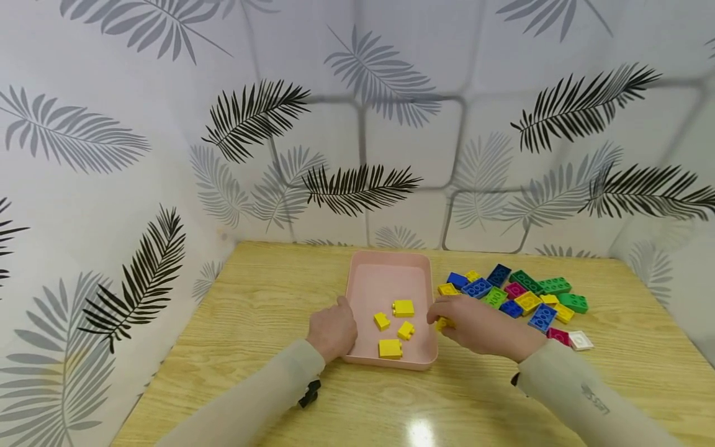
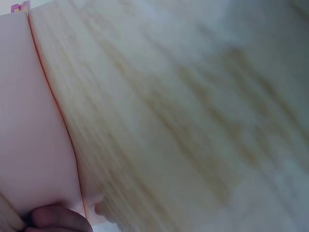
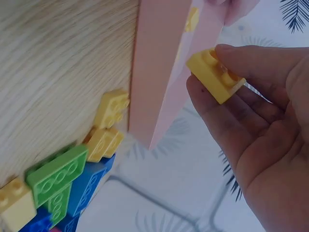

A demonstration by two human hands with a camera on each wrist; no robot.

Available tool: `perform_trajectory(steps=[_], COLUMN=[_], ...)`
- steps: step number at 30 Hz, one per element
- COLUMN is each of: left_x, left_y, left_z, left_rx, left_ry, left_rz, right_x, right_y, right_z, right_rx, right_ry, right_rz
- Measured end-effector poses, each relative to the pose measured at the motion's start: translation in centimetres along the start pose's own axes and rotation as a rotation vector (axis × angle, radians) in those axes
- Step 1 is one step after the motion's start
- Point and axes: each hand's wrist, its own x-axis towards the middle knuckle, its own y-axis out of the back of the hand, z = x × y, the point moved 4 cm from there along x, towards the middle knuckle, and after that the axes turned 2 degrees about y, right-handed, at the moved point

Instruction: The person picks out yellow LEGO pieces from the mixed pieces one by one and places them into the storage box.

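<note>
A pink tray [image 1: 391, 257] lies on the table with several yellow building blocks [image 1: 404, 308] inside it. My left hand [image 1: 332, 328] grips the tray's left wall near its front corner; in the left wrist view, fingers [image 2: 55, 217] bend over the rim. At the tray's right rim, my right hand [image 1: 475, 324] pinches a small yellow block [image 3: 215, 72] between thumb and fingers. Two round studs show on that block in the right wrist view, and it is above the rim there. In the head view the hand covers most of it.
Right of the tray lies a loose heap of building blocks in several colours, among them a green block [image 1: 555, 285], a blue block [image 1: 542, 317] and a white piece [image 1: 581, 340]. A wall with a leaf pattern [image 1: 408, 143] stands behind the wooden table [image 1: 268, 292].
</note>
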Motion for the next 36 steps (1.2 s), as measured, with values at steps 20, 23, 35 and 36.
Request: perform_trajectory(steps=[20,23,35,36], left_x=[0.3,0.4,0.4,0.4], left_y=[-0.4,-0.5,-0.4,-0.4], left_z=[-0.1,-0.2,-0.1,-0.1], left_rx=[0.012,0.01,0.02,0.022], left_ry=[-0.003,-0.003,0.001,0.001], left_rz=[-0.005,-0.002,0.005,0.004], right_x=[4.4,4.2,3.2,2.9], right_y=[-4.4,-4.3,-3.1,-2.9], right_z=[-2.0,-2.1,-2.0,-1.9], right_rx=[0.036,0.019,-0.025,-0.027], right_ry=[0.097,0.101,0.072,0.061], right_rz=[-0.192,-0.169,-0.061,-0.049])
